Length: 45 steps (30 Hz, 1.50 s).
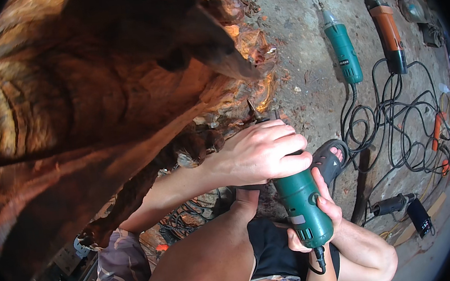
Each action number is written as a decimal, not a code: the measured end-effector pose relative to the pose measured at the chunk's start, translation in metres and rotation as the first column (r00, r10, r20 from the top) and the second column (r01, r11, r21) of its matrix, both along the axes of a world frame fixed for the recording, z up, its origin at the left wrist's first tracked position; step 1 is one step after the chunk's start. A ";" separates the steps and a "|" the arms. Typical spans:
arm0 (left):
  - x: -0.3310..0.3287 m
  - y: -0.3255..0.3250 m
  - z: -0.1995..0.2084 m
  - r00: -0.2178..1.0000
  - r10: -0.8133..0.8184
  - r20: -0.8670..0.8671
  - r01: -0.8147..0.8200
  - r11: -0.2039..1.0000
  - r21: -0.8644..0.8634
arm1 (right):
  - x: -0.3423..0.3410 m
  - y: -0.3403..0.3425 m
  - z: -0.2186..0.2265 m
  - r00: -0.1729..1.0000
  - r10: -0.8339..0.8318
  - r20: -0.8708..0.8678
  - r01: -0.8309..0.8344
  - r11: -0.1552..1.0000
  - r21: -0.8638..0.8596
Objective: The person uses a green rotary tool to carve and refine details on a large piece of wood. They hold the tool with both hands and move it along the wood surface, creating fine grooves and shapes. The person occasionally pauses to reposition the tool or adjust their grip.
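Note:
A large reddish-brown carved piece of wood (139, 89) fills the upper left, with ridges on its surface and a rough, knobbly right edge. Both my hands hold a green die grinder (306, 208), its body slanting up and away from me. My left hand (261, 150) is wrapped over its front end from the left. From below, my right hand (326, 212) grips the rear of the body, near the cord. The pointed metal bit (252, 107) sticks out past my left hand, close to the wood's rough edge; whether it touches, I cannot tell.
On the concrete floor (306, 78) at right lie another green die grinder (344, 53) and an orange and black power tool (386, 27). Tangled black cords (391, 119) spread below them. A sandalled foot (330, 157) is beside my hands; a black phone-like device (419, 218) lies lower right.

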<state>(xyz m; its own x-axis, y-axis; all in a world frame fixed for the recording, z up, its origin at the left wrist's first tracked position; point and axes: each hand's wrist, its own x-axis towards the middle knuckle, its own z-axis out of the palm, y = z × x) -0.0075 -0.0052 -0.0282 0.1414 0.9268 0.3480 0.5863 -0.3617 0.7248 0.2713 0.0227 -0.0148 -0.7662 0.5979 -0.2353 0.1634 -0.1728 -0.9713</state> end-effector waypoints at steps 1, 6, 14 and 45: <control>0.000 0.000 0.001 1.000 -0.002 0.000 0.002 1.000 -0.006 | 0.000 0.003 0.001 0.999 0.049 -0.017 -0.049 0.999 -0.004; -0.001 -0.002 0.001 1.000 0.000 -0.011 0.000 1.000 -0.005 | 0.008 0.015 0.000 0.960 0.270 -0.075 -0.274 0.961 -0.047; -0.001 -0.003 0.002 0.999 0.004 -0.034 -0.005 1.000 -0.012 | 0.007 0.016 0.001 0.959 0.274 -0.077 -0.278 0.959 -0.050; -0.002 -0.003 0.002 0.998 -0.060 0.017 0.059 0.997 0.045 | -0.024 -0.001 0.029 0.990 0.063 -0.127 -0.021 0.952 0.307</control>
<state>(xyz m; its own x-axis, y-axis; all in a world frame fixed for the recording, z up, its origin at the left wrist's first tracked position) -0.0094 -0.0078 -0.0258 0.1892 0.9005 0.3916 0.5496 -0.4276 0.7177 0.2478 0.0221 0.0139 -0.8040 0.5917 0.0586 0.0293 0.1379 -0.9900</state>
